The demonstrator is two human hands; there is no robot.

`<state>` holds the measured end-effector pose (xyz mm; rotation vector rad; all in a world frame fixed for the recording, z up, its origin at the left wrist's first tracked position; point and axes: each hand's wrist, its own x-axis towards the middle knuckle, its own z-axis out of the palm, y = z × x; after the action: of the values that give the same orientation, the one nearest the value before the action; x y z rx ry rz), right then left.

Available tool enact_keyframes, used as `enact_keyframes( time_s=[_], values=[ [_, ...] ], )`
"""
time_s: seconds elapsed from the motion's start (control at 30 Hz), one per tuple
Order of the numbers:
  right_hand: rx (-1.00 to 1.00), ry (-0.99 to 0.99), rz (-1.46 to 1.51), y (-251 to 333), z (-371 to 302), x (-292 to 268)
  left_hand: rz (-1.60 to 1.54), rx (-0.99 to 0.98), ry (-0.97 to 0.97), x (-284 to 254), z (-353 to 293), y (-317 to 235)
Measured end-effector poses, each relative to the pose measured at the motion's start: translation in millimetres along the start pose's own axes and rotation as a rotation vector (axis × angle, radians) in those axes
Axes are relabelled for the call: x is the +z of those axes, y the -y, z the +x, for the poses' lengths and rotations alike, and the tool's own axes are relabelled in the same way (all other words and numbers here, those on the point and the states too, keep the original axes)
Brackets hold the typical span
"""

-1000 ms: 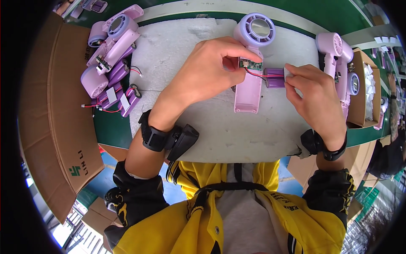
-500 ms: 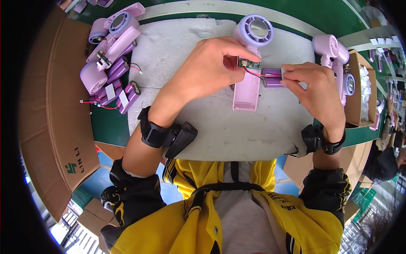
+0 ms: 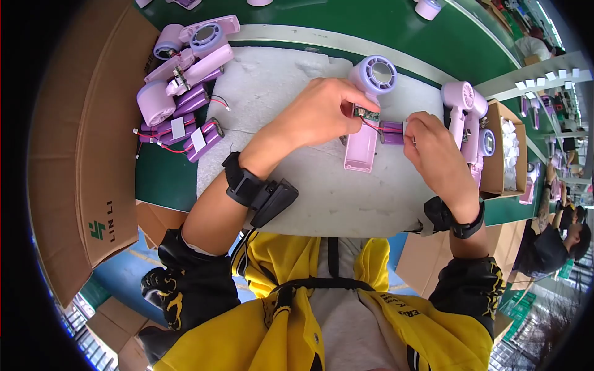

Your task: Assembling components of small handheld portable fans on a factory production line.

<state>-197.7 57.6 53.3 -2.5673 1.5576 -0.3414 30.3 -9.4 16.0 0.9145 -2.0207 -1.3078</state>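
Note:
A pink and lilac handheld fan [image 3: 361,151] lies on the white foam pad, its round head away from me and its handle open. My left hand [image 3: 318,114] is closed around the fan's neck, thumb and fingers beside the green circuit board [image 3: 367,113]. Red and black wires run from the board area to a purple battery pack [image 3: 391,133] just right of the handle. My right hand [image 3: 438,154] is closed at the battery pack's right end, where a small white patch shows. Its fingertips are partly hidden.
At the left lie several fan parts [image 3: 207,40] and purple batteries with wires [image 3: 198,142], beside a tall cardboard box [image 3: 86,142]. At the right stand more fans [image 3: 458,96] and a small carton [image 3: 493,148] of white pieces. Another person [image 3: 547,247] sits at far right.
The view has shifted, showing more of the far table. My right hand's fingers have curled in more at the battery pack's end. My left hand keeps its hold on the fan.

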Motion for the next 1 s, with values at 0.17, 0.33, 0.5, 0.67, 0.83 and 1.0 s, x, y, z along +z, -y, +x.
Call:
enact_keyframes(
  time_s=[0.17,0.33,0.5,0.67,0.83,1.0],
  values=[
    [0.041,0.129,0.101,-11.2,0.9,-7.6,0.021,-0.006,-0.015,2.2,3.6,11.2],
    [0.187,-0.073,0.129,-62.4,-28.2,-49.8,0.035,0.086,-0.067,5.3,5.3,16.2],
    [0.869,-0.174,-0.205,-137.2,-89.4,-125.9,0.088,0.102,-0.052,10.4,9.5,9.5],
    [0.549,-0.201,0.138,-79.9,-56.0,-75.7,0.122,0.146,-0.093,11.6,9.9,15.1],
    [-0.023,-0.005,0.260,-12.1,1.1,-11.5,0.153,0.204,-0.115,9.3,10.0,18.7],
    [0.077,0.139,0.421,-17.6,6.1,3.7,0.113,0.169,-0.092,11.6,10.1,13.6]
  ],
)
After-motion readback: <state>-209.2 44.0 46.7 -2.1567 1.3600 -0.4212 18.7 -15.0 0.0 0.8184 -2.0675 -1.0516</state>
